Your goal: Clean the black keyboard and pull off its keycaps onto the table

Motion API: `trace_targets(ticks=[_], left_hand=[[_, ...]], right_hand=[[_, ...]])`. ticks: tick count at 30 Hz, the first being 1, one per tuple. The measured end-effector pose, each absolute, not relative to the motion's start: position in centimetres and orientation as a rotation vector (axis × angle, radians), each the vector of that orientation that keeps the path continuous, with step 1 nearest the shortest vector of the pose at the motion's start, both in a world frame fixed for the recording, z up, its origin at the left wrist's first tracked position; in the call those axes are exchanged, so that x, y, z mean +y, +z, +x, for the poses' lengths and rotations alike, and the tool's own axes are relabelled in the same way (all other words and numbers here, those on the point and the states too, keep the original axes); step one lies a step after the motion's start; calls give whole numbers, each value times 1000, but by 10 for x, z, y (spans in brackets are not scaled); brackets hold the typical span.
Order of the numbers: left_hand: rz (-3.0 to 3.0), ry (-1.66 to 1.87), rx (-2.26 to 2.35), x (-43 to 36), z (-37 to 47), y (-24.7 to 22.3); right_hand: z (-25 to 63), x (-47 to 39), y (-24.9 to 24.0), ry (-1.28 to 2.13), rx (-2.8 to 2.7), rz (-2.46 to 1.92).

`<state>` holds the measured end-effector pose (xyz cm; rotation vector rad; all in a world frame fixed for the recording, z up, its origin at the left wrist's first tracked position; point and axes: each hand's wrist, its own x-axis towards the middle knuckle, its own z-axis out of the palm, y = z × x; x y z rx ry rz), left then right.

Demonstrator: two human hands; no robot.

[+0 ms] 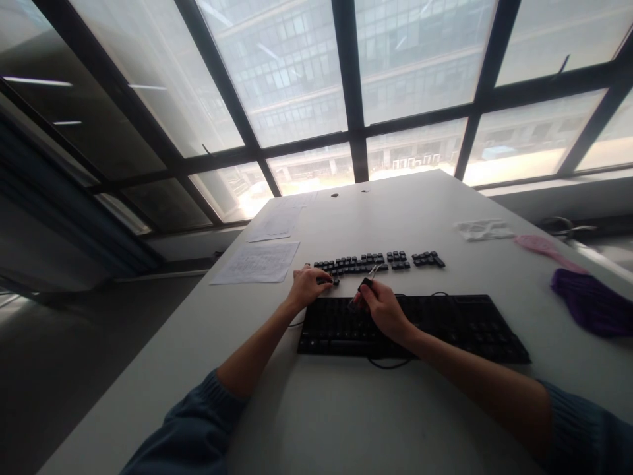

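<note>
A black keyboard (pixel 445 323) lies across the table in front of me, parts of it hidden by my right hand and forearm. Above its middle, my right hand (pixel 380 305) is closed around a keycap puller (pixel 366 283) with a dark body and thin wire ends pointing away from me. Beyond the keyboard, loose black keycaps (pixel 373 261) stand in keyboard-like rows and groups. At the near left end of these rows, my left hand (pixel 309 287) pinches a small black keycap, mostly hidden by the fingers. Another keycap (pixel 335 281) sits just right of the fingertips.
Printed paper sheets (pixel 257 262) lie on the left of the white table (pixel 395 409). To the right are a crumpled white cloth (pixel 484 229), a pink item (pixel 537 245) and a purple cloth (pixel 591 300). A black cable (pixel 388 365) shows under the keyboard. Windows stand behind.
</note>
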<state>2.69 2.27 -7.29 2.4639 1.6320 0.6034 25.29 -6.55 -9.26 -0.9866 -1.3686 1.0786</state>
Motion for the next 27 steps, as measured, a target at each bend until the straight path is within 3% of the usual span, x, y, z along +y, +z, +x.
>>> trace_targets(ticks=[6, 13, 27], left_hand=[[2463, 623, 1645, 21, 26, -67], [2502, 913, 1603, 19, 22, -54], [2641, 597, 1680, 5, 44, -68]], right_hand=[[253, -65, -93, 1079, -1369, -980], [253, -63, -97, 1024, -1313, -953], [253, -67, -89, 1015, -1330, -958]])
